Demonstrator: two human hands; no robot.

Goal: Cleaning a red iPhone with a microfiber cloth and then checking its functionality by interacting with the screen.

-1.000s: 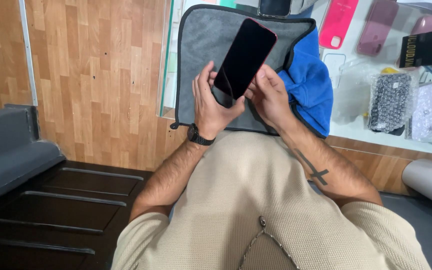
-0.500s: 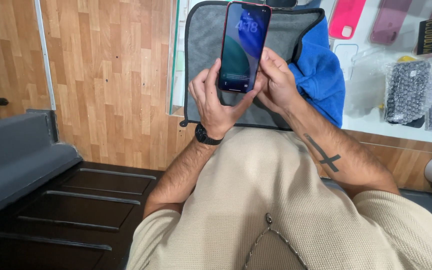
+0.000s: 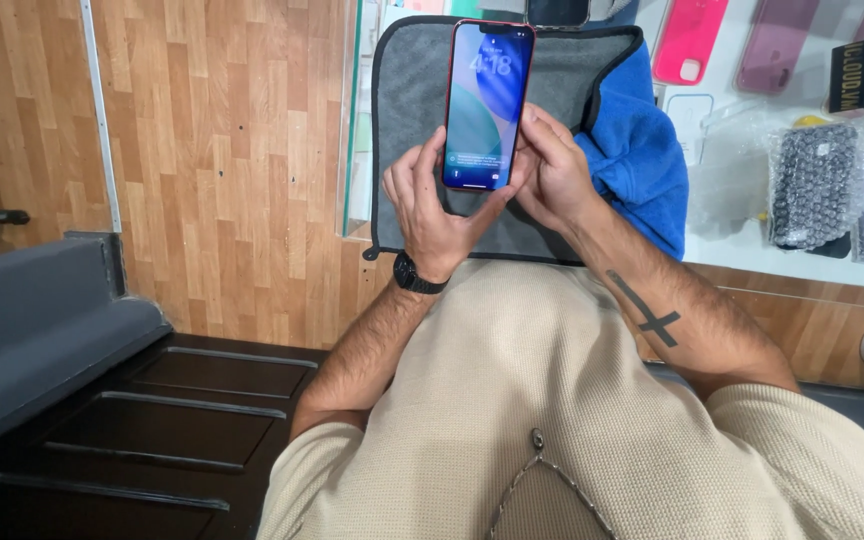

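Red phone (image 3: 488,105), screen lit, held upright by left hand (image 3: 439,205) and right hand (image 3: 552,170)

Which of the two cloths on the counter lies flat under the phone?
The grey microfibre cloth, spread flat beneath the red-edged phone. The bright blue cloth lies bunched up at its right side.

Red-edged smartphone (image 3: 487,105), screen lit, upright over the grey cloth (image 3: 412,120).

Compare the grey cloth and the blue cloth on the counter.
The grey cloth lies spread flat with a dark stitched edge; the blue cloth is bunched up in a heap. The grey one is under the phone and both hands; the blue one sits beside the right hand, overlapping the grey cloth's edge. Both look like soft microfibre.
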